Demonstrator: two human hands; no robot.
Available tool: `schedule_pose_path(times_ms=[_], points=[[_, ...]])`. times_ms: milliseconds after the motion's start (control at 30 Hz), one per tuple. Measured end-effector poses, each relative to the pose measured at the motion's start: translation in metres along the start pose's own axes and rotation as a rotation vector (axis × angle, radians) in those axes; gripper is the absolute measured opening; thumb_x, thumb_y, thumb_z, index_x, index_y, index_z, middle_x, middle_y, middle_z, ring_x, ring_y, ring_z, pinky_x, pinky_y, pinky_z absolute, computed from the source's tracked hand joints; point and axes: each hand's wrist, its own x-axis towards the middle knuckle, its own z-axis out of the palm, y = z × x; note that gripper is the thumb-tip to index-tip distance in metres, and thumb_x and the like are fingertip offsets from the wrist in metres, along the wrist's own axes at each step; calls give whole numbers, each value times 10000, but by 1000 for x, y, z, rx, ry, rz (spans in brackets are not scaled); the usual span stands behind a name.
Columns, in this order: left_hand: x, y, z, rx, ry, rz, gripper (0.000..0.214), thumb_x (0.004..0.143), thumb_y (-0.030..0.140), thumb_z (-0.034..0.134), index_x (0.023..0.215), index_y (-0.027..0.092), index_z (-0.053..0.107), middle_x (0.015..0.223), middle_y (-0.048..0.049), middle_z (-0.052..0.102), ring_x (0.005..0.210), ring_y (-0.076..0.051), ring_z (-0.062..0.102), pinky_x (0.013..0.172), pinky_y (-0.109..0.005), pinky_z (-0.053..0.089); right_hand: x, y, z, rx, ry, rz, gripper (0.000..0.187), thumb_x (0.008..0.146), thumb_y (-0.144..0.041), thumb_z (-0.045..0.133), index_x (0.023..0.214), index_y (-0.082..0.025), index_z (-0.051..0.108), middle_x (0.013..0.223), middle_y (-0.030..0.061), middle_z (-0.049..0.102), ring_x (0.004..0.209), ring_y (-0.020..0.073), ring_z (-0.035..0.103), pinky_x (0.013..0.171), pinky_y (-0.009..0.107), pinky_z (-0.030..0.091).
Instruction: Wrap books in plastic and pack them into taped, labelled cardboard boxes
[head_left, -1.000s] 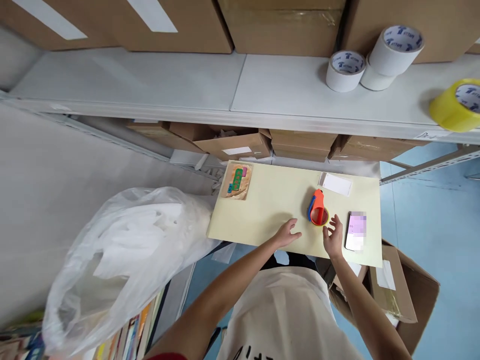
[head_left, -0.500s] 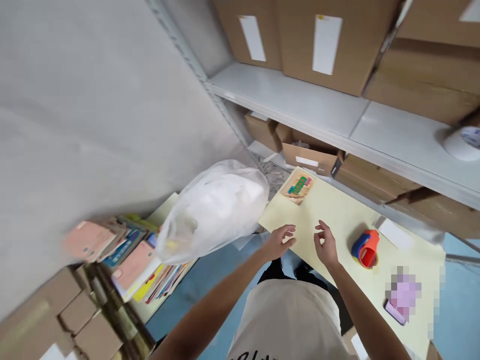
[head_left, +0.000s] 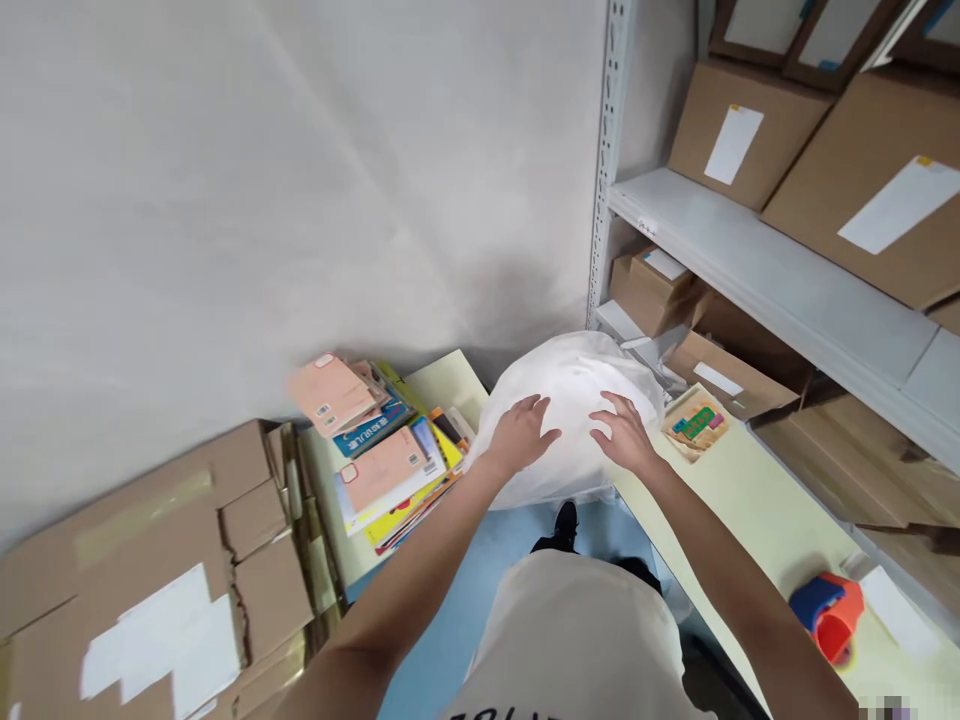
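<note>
My left hand [head_left: 523,434] reaches out over the big white plastic bag [head_left: 574,370], fingers apart and holding nothing. Opposite it, my right hand [head_left: 621,432] is also open and empty, its fingers curved toward the left one. Whether either hand touches the bag I cannot tell. The bag bulges between two pale yellow tables, against the wall. Closest to my right hand on the table lies a small tan card or booklet [head_left: 696,424] with green and pink print.
Left of the bag, stacked books [head_left: 390,470] lie on a pale table [head_left: 448,385]. Flattened cardboard [head_left: 150,530] leans at the lower left. A metal shelf [head_left: 780,260] with cardboard boxes [head_left: 750,130] rises at right. An orange and blue tape dispenser [head_left: 834,615] sits on the right table [head_left: 739,505].
My view has swung left, toward the books and the bag. Both hands have moved from beside the right table to over the bag, staying open and empty.
</note>
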Motion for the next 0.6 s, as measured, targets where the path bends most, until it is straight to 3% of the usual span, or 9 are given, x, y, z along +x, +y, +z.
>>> schedule_pose_path(times_ms=[133, 200, 267, 367, 467, 600], points=[[5, -22, -4, -23, -132, -10, 620, 864, 434, 610, 1386, 120, 494, 1535, -217, 425, 1452, -346, 366, 1157, -458, 345, 57, -25, 16, -177, -195, -42, 334, 826, -129, 663, 1145, -210, 723, 1594, 129, 361, 1469, 344, 315, 1131, 547, 344], [7, -29, -5, -29, -183, -41, 663, 872, 452, 596, 1417, 99, 462, 1571, -236, 350, 1485, -352, 289, 1172, -464, 319, 70, -30, 22, -234, -274, -55, 410, 830, -50, 609, 1203, -198, 692, 1581, 136, 390, 1470, 315, 337, 1148, 544, 317], [8, -37, -6, -34, -192, -69, 706, 877, 453, 593, 1446, 72, 422, 1584, -261, 298, 1498, -358, 242, 1179, -470, 301, 70, -30, 26, -256, -305, -84, 463, 845, 10, 526, 1236, -191, 670, 1509, 139, 496, 1414, 269, 444, 1163, 526, 301], [8, -49, -8, -55, -115, -100, 757, 873, 434, 609, 1477, 47, 367, 1588, -284, 261, 1499, -365, 228, 1180, -482, 296, 51, -22, 25, -215, -243, -164, 452, 877, 10, 457, 1184, -217, 700, 1362, 115, 642, 1270, 219, 598, 1136, 489, 359], [6, -52, -9, -62, -47, -106, 829, 844, 422, 658, 1501, 42, 325, 1594, -286, 245, 1501, -362, 233, 1187, -474, 290, 28, -12, 18, -136, -97, -235, 366, 904, -48, 473, 1069, -230, 745, 1211, 95, 733, 1092, 211, 700, 1020, 438, 480], [8, -35, -11, -40, -31, 52, 843, 805, 372, 725, 1511, 112, 344, 1603, -233, 285, 1495, -346, 271, 1178, -490, 307, 10, -13, 16, -54, 36, -321, 330, 878, -34, 511, 935, -241, 762, 1037, 57, 787, 927, 196, 741, 857, 357, 552]])
